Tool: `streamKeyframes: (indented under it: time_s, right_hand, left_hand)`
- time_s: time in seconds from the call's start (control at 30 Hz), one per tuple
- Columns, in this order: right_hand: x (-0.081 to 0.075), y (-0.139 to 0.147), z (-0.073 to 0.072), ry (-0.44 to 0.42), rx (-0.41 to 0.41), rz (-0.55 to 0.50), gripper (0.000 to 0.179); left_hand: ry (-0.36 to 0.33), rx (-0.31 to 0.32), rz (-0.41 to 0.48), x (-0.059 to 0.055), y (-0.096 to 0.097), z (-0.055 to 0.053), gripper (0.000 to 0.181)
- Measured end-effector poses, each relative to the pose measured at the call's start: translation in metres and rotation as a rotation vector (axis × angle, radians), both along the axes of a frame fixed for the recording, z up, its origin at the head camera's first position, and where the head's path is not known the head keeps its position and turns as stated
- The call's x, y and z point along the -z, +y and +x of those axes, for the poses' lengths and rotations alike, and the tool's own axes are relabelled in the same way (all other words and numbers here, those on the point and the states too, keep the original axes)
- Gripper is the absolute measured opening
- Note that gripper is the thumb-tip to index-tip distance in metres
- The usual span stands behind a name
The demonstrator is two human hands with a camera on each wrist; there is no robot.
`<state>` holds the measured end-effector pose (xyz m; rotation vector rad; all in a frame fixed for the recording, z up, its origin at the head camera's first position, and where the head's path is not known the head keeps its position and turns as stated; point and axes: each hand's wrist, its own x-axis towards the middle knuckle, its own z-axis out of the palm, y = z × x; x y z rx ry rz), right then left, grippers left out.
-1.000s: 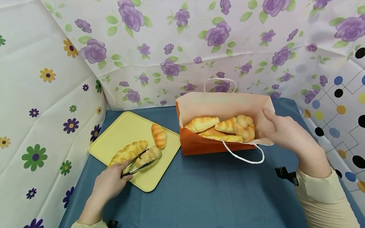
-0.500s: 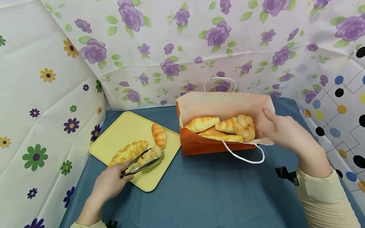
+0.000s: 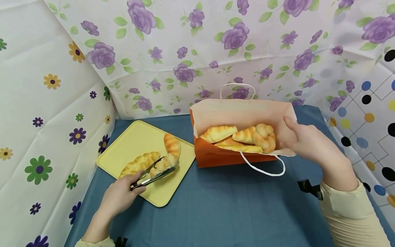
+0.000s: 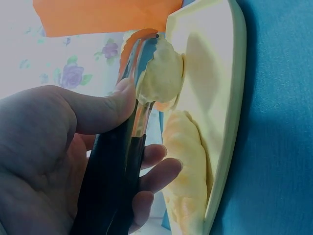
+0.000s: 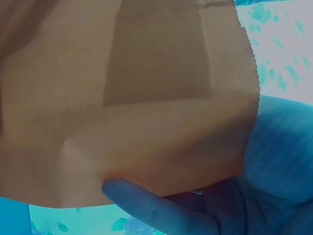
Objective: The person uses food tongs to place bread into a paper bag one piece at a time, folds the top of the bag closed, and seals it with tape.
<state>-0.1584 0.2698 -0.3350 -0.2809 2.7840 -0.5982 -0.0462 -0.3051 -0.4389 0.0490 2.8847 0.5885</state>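
Note:
My left hand (image 3: 118, 195) grips a pair of tongs (image 3: 158, 176) with black handles (image 4: 105, 171) and metal ends. A pale, knobbly bread roll (image 3: 165, 164) sits between the tong ends over the yellow tray (image 3: 128, 137). It overlaps the lower end of a browned, striped roll (image 3: 171, 144). A braided yellow loaf (image 3: 142, 162) lies on the tray left of the tongs. My right hand (image 3: 318, 147) holds the right edge of an orange paper bag (image 3: 228, 160), which gapes towards me; the thumb (image 5: 146, 203) lies along the paper in the right wrist view.
Inside the bag lie several breads, among them a knotted roll (image 3: 264, 139) and a striped one (image 3: 220, 133). A white cord handle (image 3: 268, 174) hangs over the bag's front. Blue cloth (image 3: 216, 206) covers the table, with patterned sheets behind and beside it.
The tongs and the pale roll have shifted slightly right and up, and the roll now overlaps the striped one. My right hand and the bag have stayed nearly still.

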Motion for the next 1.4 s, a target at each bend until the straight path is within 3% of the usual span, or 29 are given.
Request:
streamKeyframes:
  time_s: [0.43, 0.7, 1.4]
  right_hand:
    - [0.002, -0.001, 0.001, 0.065, -0.034, 0.005, 0.089]
    - [0.002, -0.001, 0.002, 0.058, -0.03, 0.013, 0.089]
    - [0.0, -0.003, 0.001, 0.027, -0.023, -0.016, 0.097]
  left_hand:
    - [0.058, -0.027, 0.049, -0.002, 0.002, 0.0, 0.069]
    - [0.1, -0.037, 0.068, -0.004, 0.003, -0.001, 0.068]
    - [0.227, -0.027, 0.121, -0.026, 0.013, -0.007, 0.068]
